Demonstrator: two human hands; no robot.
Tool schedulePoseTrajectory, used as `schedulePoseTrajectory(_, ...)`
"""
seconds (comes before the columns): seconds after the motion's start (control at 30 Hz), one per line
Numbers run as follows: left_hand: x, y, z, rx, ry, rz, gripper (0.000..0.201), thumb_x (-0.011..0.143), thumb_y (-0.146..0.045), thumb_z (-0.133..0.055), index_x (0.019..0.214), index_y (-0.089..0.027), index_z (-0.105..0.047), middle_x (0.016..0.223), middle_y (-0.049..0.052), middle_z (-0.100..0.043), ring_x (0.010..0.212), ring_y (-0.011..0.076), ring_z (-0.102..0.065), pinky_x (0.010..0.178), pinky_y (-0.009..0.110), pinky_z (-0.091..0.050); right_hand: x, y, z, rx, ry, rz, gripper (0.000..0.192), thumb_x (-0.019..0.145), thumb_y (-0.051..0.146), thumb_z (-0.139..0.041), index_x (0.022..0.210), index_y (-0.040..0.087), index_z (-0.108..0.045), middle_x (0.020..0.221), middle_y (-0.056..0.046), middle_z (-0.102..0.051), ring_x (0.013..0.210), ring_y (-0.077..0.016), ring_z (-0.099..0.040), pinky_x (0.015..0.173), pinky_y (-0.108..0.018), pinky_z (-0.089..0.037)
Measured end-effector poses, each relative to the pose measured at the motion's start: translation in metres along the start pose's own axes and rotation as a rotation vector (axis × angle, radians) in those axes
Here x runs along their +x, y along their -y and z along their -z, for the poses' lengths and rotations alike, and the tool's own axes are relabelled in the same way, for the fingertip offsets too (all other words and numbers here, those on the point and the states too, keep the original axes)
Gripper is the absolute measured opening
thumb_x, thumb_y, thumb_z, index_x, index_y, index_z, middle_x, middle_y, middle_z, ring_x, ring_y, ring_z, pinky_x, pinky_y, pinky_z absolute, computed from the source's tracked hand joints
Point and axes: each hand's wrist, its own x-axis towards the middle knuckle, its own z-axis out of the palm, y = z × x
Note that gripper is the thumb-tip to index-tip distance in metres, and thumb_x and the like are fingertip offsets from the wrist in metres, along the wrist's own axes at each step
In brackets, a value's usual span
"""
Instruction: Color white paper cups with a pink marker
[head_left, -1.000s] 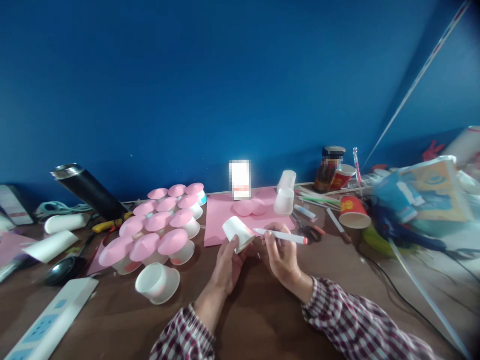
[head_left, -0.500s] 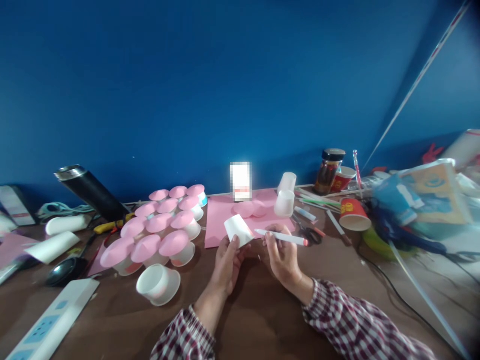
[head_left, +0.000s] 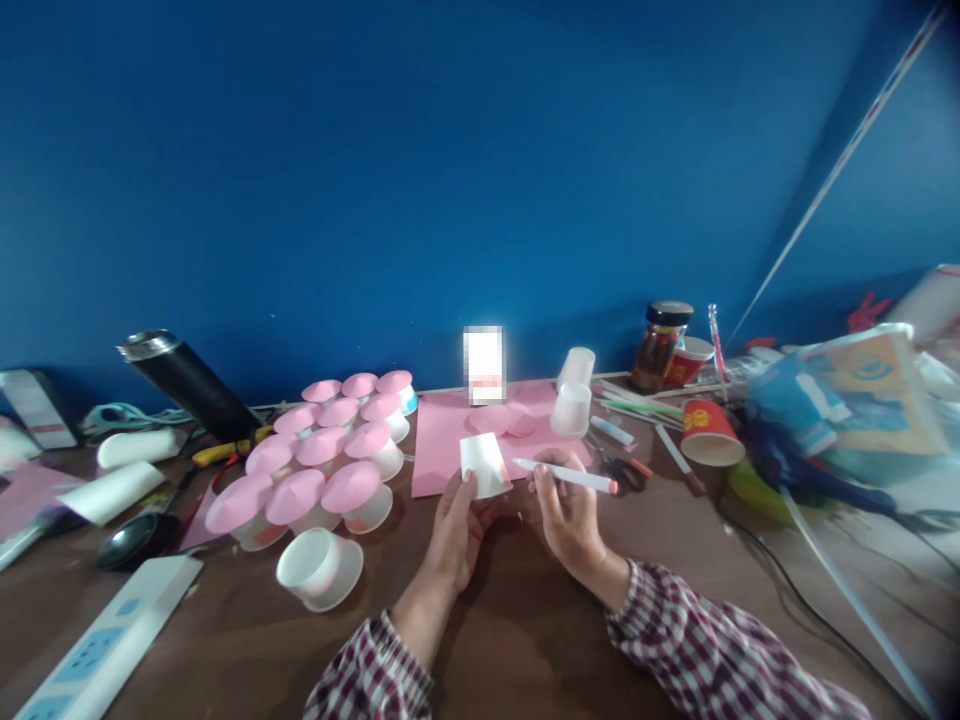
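Observation:
My left hand (head_left: 459, 525) is closed around a small white paper cup (head_left: 484, 465), which has a reddish mark near its lower right edge. In my right hand (head_left: 566, 515) is a white marker (head_left: 574, 476) with a pink-red end; its tip points left at the cup, a small gap away. Behind the cup lies a sheet of pink paper (head_left: 435, 450) with pink paper discs (head_left: 491, 419) on it. Two more white cups (head_left: 572, 410) stand near that sheet's right side.
At left, several cups carry pink cone tops (head_left: 322, 446); two white cups (head_left: 307, 565) lie in front. A black tumbler (head_left: 195, 385), a power strip (head_left: 112, 640), scissors (head_left: 624, 472), a red cup (head_left: 711, 432) and a dark-lidded jar (head_left: 661, 345) surround the work area.
The cup in my left hand has turned more upright and shifted slightly right. My right hand and the marker have barely moved.

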Motion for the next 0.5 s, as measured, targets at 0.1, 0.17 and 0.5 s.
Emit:
schedulePoseTrajectory(0.1, -0.0006, -0.0011, -0.0009, -0.006, 0.014, 0.034, 0.038, 0.083, -0.04, -0.056, 0.108, -0.011, -0.059, 0.098, 0.013, -0.069, 0.083, 0.0228, -0.065, 0.083, 0.043, -0.049, -0.0002, -0.0013, -0.0003, 0.012, 0.004, 0.003, 0.008, 0.091, 0.024, -0.046, 0.086, 0.02, -0.05, 0.069, 0.002, -0.052, 0.06, -0.0118, -0.051, 0.057, -0.024, -0.044)
schedulePoseTrajectory(0.17, -0.0011, -0.0018, -0.0021, -0.024, 0.008, 0.059, 0.04, 0.083, -0.042, -0.056, 0.108, -0.011, -0.059, 0.096, 0.014, -0.069, 0.081, 0.0227, -0.065, 0.082, 0.043, -0.049, -0.0002, -0.0019, -0.0004, 0.019, 0.006, 0.002, 0.008, 0.091, 0.025, -0.046, 0.087, 0.019, -0.05, 0.069, 0.002, -0.052, 0.06, -0.0119, -0.052, 0.056, -0.024, -0.045)
schedulePoseTrajectory(0.5, -0.0017, -0.0055, -0.0033, -0.09, -0.023, 0.089, 0.038, 0.082, -0.043, -0.055, 0.104, -0.011, -0.061, 0.091, 0.011, -0.068, 0.079, 0.021, -0.064, 0.078, 0.037, -0.051, -0.0014, -0.0025, 0.0014, 0.087, 0.016, -0.014, 0.01, 0.092, 0.028, -0.046, 0.089, 0.019, -0.05, 0.07, 0.001, -0.05, 0.062, -0.0125, -0.049, 0.057, -0.025, -0.043)
